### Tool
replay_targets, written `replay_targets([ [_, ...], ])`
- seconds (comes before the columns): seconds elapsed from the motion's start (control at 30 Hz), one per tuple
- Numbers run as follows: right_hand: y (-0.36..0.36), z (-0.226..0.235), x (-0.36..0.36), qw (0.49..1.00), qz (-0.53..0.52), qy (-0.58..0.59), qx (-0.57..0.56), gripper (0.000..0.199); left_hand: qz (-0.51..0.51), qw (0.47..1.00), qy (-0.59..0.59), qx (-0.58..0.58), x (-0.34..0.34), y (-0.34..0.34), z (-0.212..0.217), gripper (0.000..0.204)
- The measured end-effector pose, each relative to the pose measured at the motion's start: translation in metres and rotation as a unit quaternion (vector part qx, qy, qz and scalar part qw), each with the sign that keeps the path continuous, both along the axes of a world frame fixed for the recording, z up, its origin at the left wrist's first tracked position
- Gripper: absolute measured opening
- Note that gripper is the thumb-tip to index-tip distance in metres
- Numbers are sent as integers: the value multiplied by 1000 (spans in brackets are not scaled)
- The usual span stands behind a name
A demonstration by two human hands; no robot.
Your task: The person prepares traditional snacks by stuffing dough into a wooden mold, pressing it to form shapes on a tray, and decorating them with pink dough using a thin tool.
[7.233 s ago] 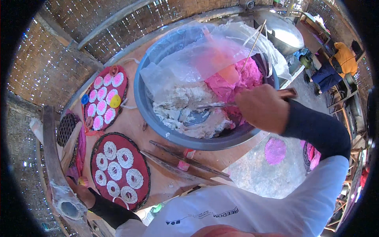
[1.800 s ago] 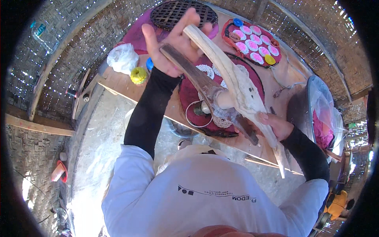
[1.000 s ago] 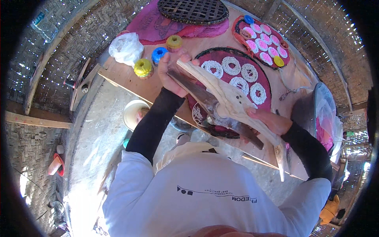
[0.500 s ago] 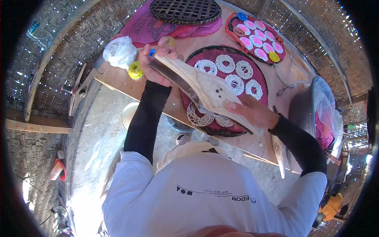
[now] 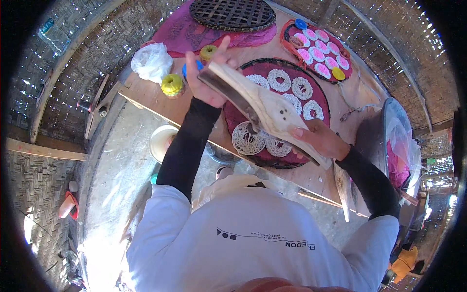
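Observation:
A long, pale wooden press (image 5: pixel 272 104) with small dark holes and a darker bar along its lower side slants across the view above a round tray. My right hand (image 5: pixel 318 138) is closed round its lower right end. At the upper left end, my left hand (image 5: pixel 206 80) has its fingers stretched apart, its palm against or just behind the wood. The tray (image 5: pixel 325 100), lined in dark red, carries several white lacy rings (image 5: pixel 302 87) of thin strands. Part of the tray and some rings are hidden behind the press.
Left of the tray lie a crumpled plastic bag (image 5: pixel 152 62) and yellow ring-shaped pieces (image 5: pixel 172 85). Farther back are a woven basket tray (image 5: pixel 233 13) and a smaller tray of pink-and-white rounds (image 5: pixel 318 56). A large basin (image 5: pixel 374 131) stands at right. The wooden table's front edge (image 5: pixel 160 117) runs diagonally.
My left hand's fingers have loosened from round the press's end and spread. The press has shifted slightly right and down, with my right hand still gripping it.

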State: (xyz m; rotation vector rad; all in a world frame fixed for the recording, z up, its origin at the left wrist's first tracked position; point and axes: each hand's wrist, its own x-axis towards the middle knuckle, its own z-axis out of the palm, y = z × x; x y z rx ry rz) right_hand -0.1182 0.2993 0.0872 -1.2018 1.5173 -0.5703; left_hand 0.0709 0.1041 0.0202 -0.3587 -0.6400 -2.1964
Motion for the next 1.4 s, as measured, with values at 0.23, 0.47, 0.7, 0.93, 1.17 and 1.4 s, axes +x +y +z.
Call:
replay_targets([
  [0.23,10,25,-1,988,-3,-125,-93,58,266,682,-452,-510,22,42,29,86],
  [0.47,-15,-28,5,964,1,-194,-179,53,390,743,-384,-384,31,69,41,49],
  [0.7,-32,-74,43,808,265,365,-380,94,489,728,-455,-156,67,65,37,52],
  [0.93,-34,-65,47,884,245,271,-292,94,466,757,-439,-133,65,75,34,55],
  [1.17,-26,-31,19,872,86,336,-345,88,410,768,-483,-91,72,66,22,53],
  [1.4,4,-87,-174,887,-267,277,-255,93,453,803,-376,-90,59,57,32,47],
])
